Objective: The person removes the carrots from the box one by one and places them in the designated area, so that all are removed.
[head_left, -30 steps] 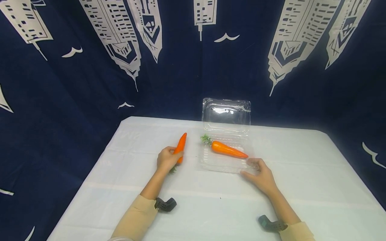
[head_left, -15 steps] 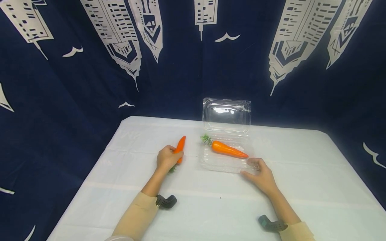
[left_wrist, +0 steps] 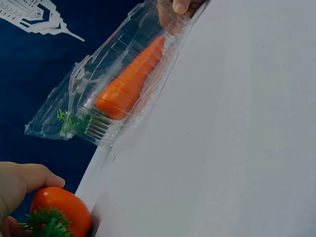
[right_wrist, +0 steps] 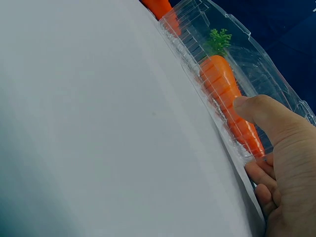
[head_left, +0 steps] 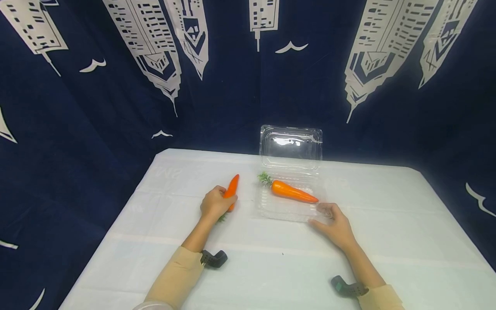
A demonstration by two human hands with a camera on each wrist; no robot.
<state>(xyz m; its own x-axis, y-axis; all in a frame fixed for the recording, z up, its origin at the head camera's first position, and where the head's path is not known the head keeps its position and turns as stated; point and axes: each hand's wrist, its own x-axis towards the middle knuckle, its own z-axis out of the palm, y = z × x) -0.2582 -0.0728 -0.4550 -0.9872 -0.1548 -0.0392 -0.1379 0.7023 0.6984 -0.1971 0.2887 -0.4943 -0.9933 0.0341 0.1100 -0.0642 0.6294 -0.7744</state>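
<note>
My left hand (head_left: 215, 203) grips an orange carrot (head_left: 233, 186) by its thick part, thumb on one side and fingers on the other. The tip points away from me and the green leafy top (left_wrist: 48, 224) sticks out toward the wrist. To the right stands a clear plastic clamshell container (head_left: 284, 211), its lid (head_left: 291, 148) raised at the back. A second carrot (head_left: 293, 192) lies slantwise in the base, leaves at the left. My right hand (head_left: 336, 227) holds the container's near right corner between thumb and fingers; the fingers are partly hidden in the right wrist view.
A white cloth covers the table (head_left: 248, 271), whose far edge runs just behind the container. Beyond hangs a dark blue curtain (head_left: 232, 107) with white building prints. Each wrist wears a dark strapped device (head_left: 214, 260).
The tip of the carrot in my left hand has dipped slightly toward the table. My right hand, the container and the carrot inside it have stayed in place.
</note>
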